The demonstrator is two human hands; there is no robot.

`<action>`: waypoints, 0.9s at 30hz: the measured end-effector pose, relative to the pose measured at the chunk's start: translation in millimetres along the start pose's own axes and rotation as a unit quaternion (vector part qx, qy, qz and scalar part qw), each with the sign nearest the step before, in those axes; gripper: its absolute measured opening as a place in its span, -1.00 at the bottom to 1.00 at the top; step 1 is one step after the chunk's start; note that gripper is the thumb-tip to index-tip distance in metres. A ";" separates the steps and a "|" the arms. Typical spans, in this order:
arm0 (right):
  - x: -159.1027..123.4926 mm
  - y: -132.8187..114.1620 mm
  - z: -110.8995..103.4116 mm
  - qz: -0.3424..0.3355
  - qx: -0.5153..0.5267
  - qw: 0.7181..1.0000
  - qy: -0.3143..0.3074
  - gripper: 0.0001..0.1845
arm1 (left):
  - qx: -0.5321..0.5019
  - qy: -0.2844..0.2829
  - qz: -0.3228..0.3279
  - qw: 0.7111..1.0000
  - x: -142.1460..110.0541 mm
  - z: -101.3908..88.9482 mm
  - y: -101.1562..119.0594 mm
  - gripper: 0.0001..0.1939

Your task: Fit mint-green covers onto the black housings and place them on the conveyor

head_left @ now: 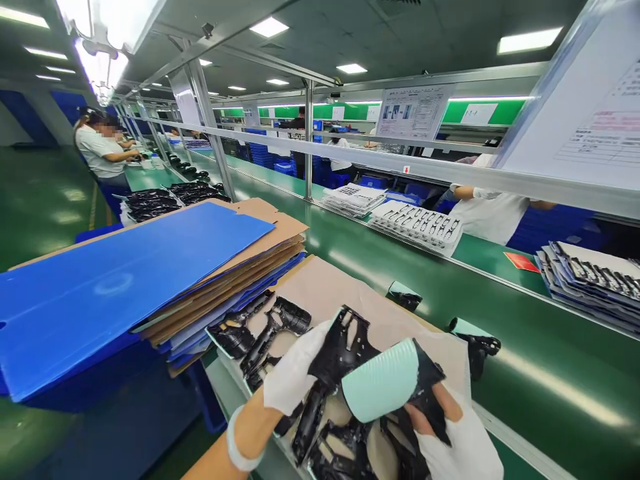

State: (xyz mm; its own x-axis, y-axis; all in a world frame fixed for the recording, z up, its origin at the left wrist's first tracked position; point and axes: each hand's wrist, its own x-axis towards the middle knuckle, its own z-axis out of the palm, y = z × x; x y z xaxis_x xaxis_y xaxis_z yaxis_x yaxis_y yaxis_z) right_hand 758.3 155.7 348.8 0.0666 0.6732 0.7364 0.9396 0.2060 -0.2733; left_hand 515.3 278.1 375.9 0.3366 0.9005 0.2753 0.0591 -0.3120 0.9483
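Closest to the wearer, at the bottom of the view, the left hand (293,370) wears a white glove and a pale wrist band (243,443). Its fingers (320,337) lie spread against a black moulded plastic frame (340,353). The right hand (457,443), also gloved, curls its bare-tipped fingers (434,408) in a narrow grip around the frame's far edge and a pale mint ribbed sheet (380,380), which rests on the frame between the hands. Beneath them, more black frames (265,327) lie on a tan paper sheet (340,287). To the left rises a leaning stack of blue corrugated boards (125,287) and cardboard (280,227). To the right, two mint-covered black parts (405,297) sit well apart on a green conveyor counter (550,353). Farther along, a co-worker (493,213) in white stands across the line near trays of white-backed parts (415,227). Another person (100,150) works at the far left beside piles of black parts (150,203).
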 end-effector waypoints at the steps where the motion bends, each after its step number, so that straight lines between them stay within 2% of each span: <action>1: 1.4 -3.8 -3.0 -0.010 -0.001 1.000 -0.025 -0.58 | -0.014 -0.037 0.001 0.999 0.2 9.0 8.5 -0.60; 4: 4.1 -8.2 -5.8 -0.031 -0.016 0.997 -0.071 -0.57 | -0.131 -0.148 -0.032 0.980 -0.4 33.0 27.9 -0.53; 6: 2.9 -6.9 -4.6 -0.038 -0.043 0.996 -0.070 -0.57 | -0.191 -0.183 -0.056 0.963 -3.0 44.2 31.7 -0.49; 8: 0.0 -4.6 -3.4 -0.053 -0.054 0.995 -0.058 -0.56 | -0.210 -0.186 -0.082 0.956 -6.7 50.8 30.0 -0.49; 11: -4.7 -2.5 -4.2 -0.037 -0.043 0.996 -0.068 -0.53 | -0.204 -0.187 -0.104 0.955 -10.7 54.3 26.3 -0.45; 17: -11.9 -3.7 -10.2 -0.006 -0.033 0.995 -0.097 -0.53 | -0.189 -0.196 -0.113 0.956 -10.5 56.3 31.4 -0.48; 22: -16.6 -4.5 -10.4 0.016 0.000 0.992 -0.125 -0.48 | -0.139 -0.188 -0.101 0.967 -11.9 58.7 30.7 -0.47; 25: -14.4 -3.6 -12.4 0.074 0.053 0.983 -0.157 -0.50 | -0.122 -0.217 -0.093 0.964 -14.8 56.7 27.8 -0.42; 27: -8.4 -5.8 -16.8 0.144 0.126 0.962 -0.196 -0.56 | -0.105 -0.254 -0.057 0.960 -16.7 53.4 27.7 -0.34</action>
State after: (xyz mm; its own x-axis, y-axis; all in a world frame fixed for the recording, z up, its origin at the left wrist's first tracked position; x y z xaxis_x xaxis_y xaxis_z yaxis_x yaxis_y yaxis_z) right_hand 757.9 137.0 354.6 0.1339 0.9337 0.3322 0.7861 0.1041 -0.6093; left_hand 561.5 238.2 389.1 0.7575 0.6443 0.1053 -0.0503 -0.1032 0.9934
